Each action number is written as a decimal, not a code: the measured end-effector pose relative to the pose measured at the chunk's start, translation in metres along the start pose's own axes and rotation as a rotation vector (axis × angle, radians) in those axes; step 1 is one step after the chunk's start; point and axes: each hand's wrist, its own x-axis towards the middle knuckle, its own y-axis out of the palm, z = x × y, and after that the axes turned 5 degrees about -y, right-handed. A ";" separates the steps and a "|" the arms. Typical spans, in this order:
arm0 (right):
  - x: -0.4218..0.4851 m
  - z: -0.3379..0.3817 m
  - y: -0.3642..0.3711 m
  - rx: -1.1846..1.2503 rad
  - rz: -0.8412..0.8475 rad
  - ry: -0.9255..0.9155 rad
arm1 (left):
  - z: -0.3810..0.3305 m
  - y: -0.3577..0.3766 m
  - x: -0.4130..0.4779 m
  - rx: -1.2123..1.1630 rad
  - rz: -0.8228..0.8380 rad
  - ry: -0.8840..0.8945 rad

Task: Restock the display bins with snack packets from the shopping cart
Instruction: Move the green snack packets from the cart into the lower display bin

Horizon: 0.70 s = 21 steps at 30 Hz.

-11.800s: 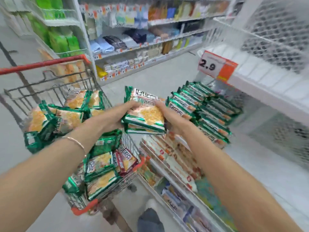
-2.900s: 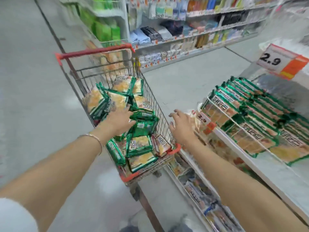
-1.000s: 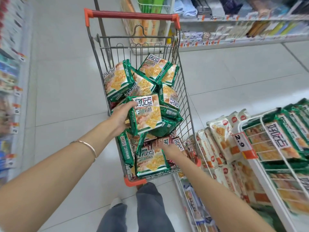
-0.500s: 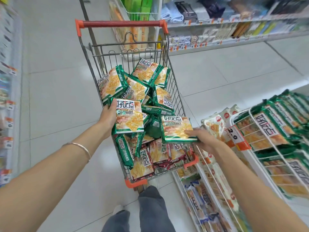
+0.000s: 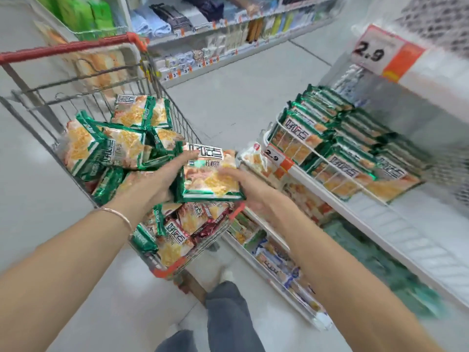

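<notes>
A small stack of green snack packets (image 5: 210,174) is held between my two hands above the near right corner of the shopping cart (image 5: 162,271). My left hand (image 5: 154,181) grips the stack's left edge; my right hand (image 5: 250,189) supports its right side from below. Several more green packets (image 5: 111,146) lie heaped in the cart, with a few red ones (image 5: 203,224) near its front. To the right, the wire display bin (image 5: 279,123) on the white shelf holds rows of the same green packets (image 5: 337,138).
A 2.9 price tag (image 5: 275,158) hangs on the bin front and a larger 2.9 sign (image 5: 380,54) sits above. White-and-orange packets (image 5: 256,161) fill the shelf below. My legs (image 5: 228,316) stand behind the cart. Aisle shelving (image 5: 228,29) runs across the back.
The two packets held separately half a second ago are now together as one stack between both hands. My view has swung right toward the display bin.
</notes>
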 end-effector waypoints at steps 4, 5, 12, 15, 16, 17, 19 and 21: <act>-0.038 -0.004 -0.057 0.021 -0.157 -0.070 | -0.020 0.069 -0.002 0.122 0.122 0.085; -0.054 -0.002 -0.071 0.053 -0.196 -0.092 | -0.027 0.092 -0.005 0.160 0.139 0.104; -0.164 -0.003 -0.209 0.143 -0.459 -0.320 | -0.076 0.272 -0.008 0.641 0.177 0.366; -0.213 -0.017 -0.267 0.090 -0.613 -0.382 | -0.084 0.353 -0.012 0.813 0.280 0.427; -0.224 -0.026 -0.286 0.056 -0.664 -0.400 | -0.084 0.378 -0.010 0.829 0.304 0.451; -0.234 -0.033 -0.302 0.016 -0.719 -0.413 | -0.084 0.401 -0.004 0.845 0.310 0.481; -0.240 -0.049 -0.331 -0.081 -0.836 -0.414 | -0.079 0.435 0.010 0.888 0.298 0.568; -0.233 -0.069 -0.351 -0.182 -0.921 -0.393 | -0.070 0.457 0.029 0.943 0.279 0.619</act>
